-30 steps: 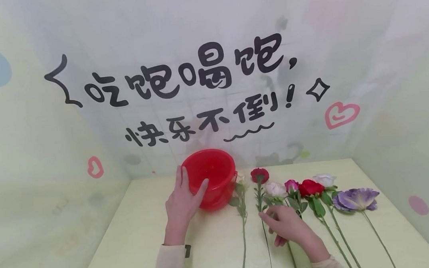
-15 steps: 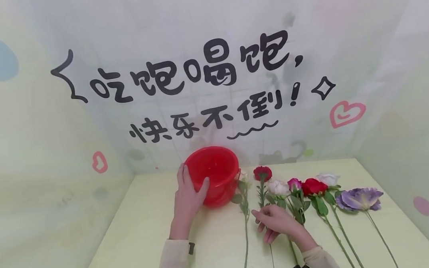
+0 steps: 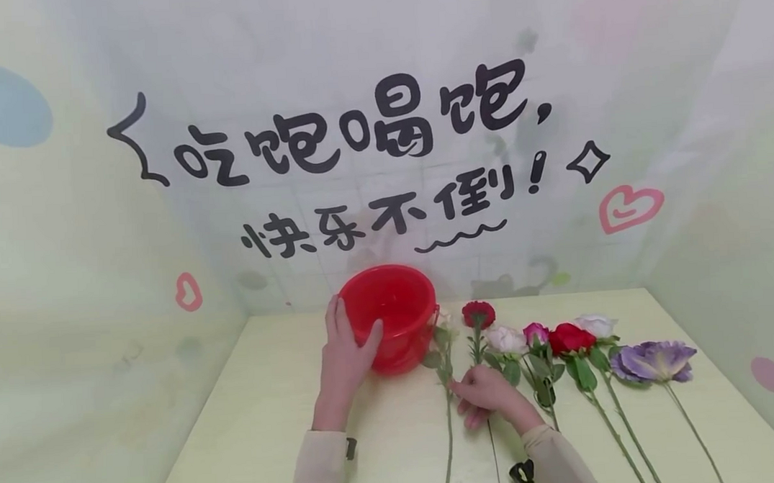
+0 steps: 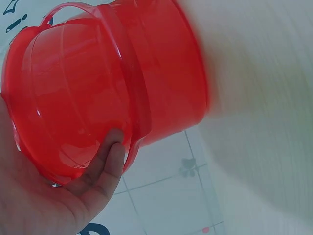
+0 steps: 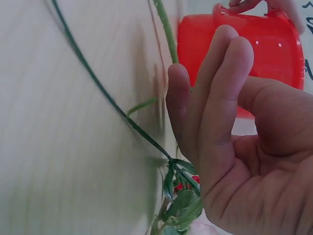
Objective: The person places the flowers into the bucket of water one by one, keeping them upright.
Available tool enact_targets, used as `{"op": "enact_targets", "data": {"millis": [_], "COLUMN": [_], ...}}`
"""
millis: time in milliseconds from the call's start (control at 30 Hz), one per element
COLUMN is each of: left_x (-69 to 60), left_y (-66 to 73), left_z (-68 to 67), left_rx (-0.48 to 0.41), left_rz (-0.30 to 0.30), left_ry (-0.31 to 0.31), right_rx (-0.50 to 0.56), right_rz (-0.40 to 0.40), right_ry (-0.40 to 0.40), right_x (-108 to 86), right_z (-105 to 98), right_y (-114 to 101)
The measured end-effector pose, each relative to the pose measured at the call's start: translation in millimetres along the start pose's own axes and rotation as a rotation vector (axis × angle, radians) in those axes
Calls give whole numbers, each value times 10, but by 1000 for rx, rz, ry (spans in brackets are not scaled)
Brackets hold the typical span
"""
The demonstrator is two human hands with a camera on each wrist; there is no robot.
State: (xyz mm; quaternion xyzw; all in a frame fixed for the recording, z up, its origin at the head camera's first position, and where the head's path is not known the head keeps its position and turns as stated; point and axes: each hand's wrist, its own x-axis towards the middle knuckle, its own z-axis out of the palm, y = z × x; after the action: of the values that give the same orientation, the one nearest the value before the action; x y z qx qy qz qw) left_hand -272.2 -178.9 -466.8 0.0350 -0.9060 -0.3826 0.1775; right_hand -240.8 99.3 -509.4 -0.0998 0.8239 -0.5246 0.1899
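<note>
A red bucket (image 3: 401,349) stands upright at the back of the table. My left hand (image 3: 345,362) holds its left rim, thumb over the near edge; the left wrist view shows fingers (image 4: 102,171) against the bucket (image 4: 83,88). The pale flower (image 3: 446,368) lies right of the bucket, its bloom partly hidden. My right hand (image 3: 487,394) is beside its stem, thumb and forefinger tips at the stem, over the red carnation's stem. In the right wrist view, several fingers of the hand (image 5: 230,132) are extended near the green stem (image 5: 167,32); any pinch is hidden.
Farther right lie a pale pink flower (image 3: 506,339), a magenta bud (image 3: 536,332), a red rose (image 3: 571,338), a white flower (image 3: 596,324) and a purple flower (image 3: 654,362). A printed backdrop (image 3: 327,49) stands behind the table (image 3: 239,421).
My right hand has moved left from the red carnation's stem to the pale flower's stem. The left hand keeps its hold on the bucket, and the head view has shifted slightly.
</note>
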Motion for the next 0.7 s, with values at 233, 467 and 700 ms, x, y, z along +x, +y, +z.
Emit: {"op": "enact_targets", "data": {"millis": [233,467,700], "left_x": [-10,-28,-28], "left_y": [9,23,21], "left_z": [-3,22,24], "left_rx": [7,11,29], "left_rz": [-11,-32,-22], "left_ry": [4,27,44], "right_rx": [-11,3,11], "right_rz": [-12,-29,-48], "right_ry": [-45,-52,-40], "right_x": [86,92,81], "right_z": [66,75,73], "right_y": [41,34,23]}}
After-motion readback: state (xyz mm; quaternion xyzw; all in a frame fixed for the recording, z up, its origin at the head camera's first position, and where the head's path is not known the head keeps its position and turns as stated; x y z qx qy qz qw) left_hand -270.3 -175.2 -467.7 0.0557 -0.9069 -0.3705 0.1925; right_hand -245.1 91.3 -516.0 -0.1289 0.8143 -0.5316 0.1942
